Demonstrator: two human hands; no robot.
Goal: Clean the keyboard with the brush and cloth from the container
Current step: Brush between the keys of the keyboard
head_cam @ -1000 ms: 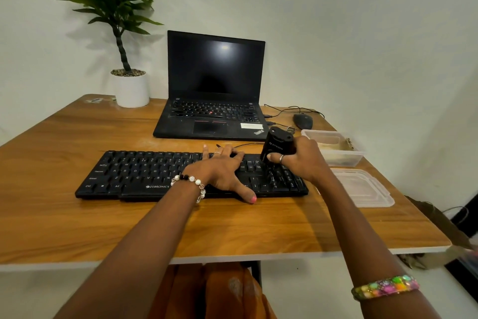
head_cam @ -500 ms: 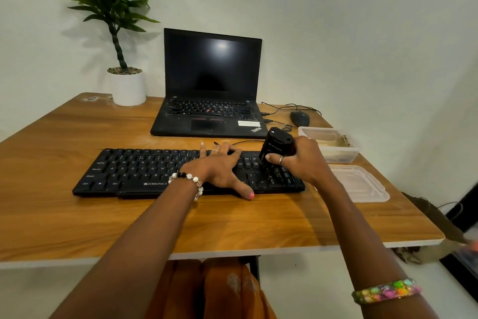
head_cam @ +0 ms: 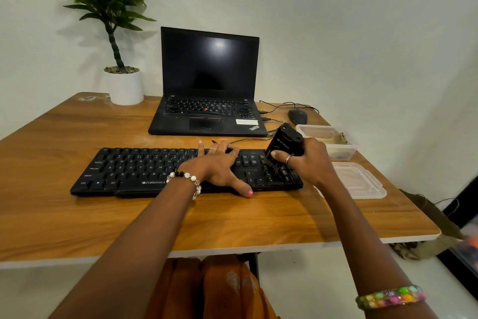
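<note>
Brushing stage: right hand [head_cam: 311, 163] grips the brush [head_cam: 283, 146] on the keyboard [head_cam: 144, 171] (left hand [head_cam: 219, 167] flat, steadying); cloth wiping remains.

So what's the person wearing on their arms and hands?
Both forearms are bare, with no sleeves. The left hand has a white and black bead bracelet at the wrist, a thin ring, and pink nail polish on the thumb. The right hand wears a silver ring, with a multicoloured bead bracelet further up the forearm.
</note>
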